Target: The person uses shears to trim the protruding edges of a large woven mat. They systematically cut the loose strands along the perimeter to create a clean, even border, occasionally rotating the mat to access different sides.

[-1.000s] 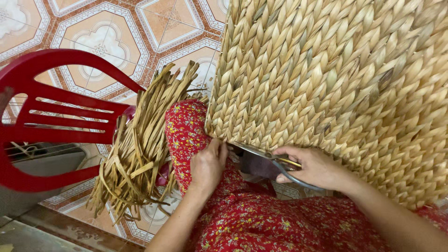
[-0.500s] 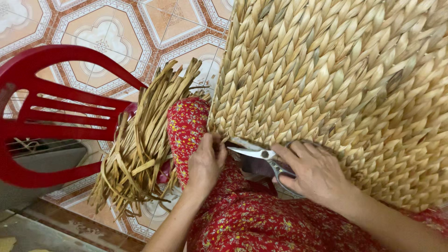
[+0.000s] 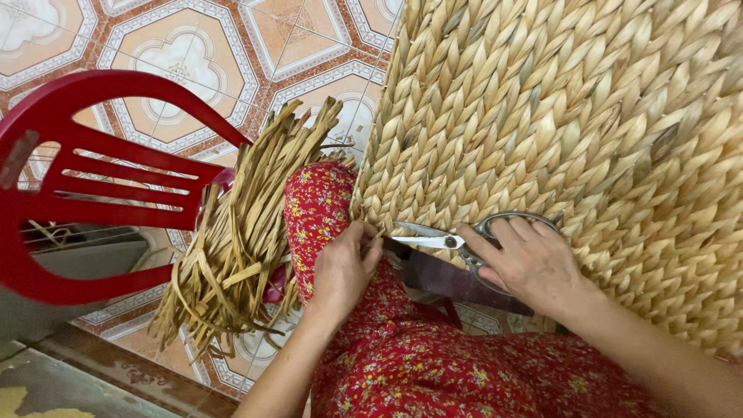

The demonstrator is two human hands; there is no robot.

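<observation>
A large woven straw panel (image 3: 565, 116) leans across my lap and fills the right of the view. My left hand (image 3: 344, 267) pinches the panel's lower left edge. My right hand (image 3: 530, 263) grips metal scissors (image 3: 441, 240), blades pointing left along that edge, tips close to my left fingers. A bundle of loose dried straw strips (image 3: 244, 240) lies over my left knee. I wear red flowered cloth (image 3: 418, 364).
A red plastic chair (image 3: 85, 178) stands at the left, close to the straw bundle. Patterned orange and white floor tiles (image 3: 209, 54) lie behind. A grey concrete ledge (image 3: 70, 383) runs along the bottom left.
My right hand has shifted the scissors left and up along the panel's lower edge, nearer my left hand. My left hand stays at the edge.
</observation>
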